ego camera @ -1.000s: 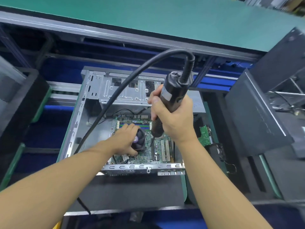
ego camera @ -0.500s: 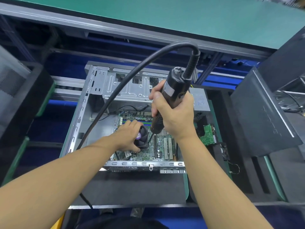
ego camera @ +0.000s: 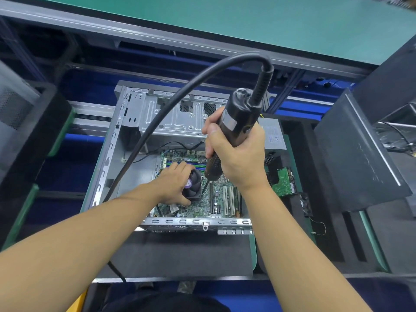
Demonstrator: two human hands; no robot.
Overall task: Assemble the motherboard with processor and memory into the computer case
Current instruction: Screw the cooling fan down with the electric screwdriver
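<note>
A green-topped bench [ego camera: 247, 23] is seen across the far side, with blue rails beneath it. An open computer case [ego camera: 105, 167] is laid flat on dark foam [ego camera: 180, 253], and a dark panel [ego camera: 351, 154] is propped at the right. The motherboard [ego camera: 198, 210] is seated inside the case, under both hands. Its fan [ego camera: 195, 188] is gripped by the left hand [ego camera: 173, 185], fingers curled round it. A black power screwdriver [ego camera: 236, 118] is held upright in the fisted right hand [ego camera: 238, 158], its bit pointed down just right of the fan.
</note>
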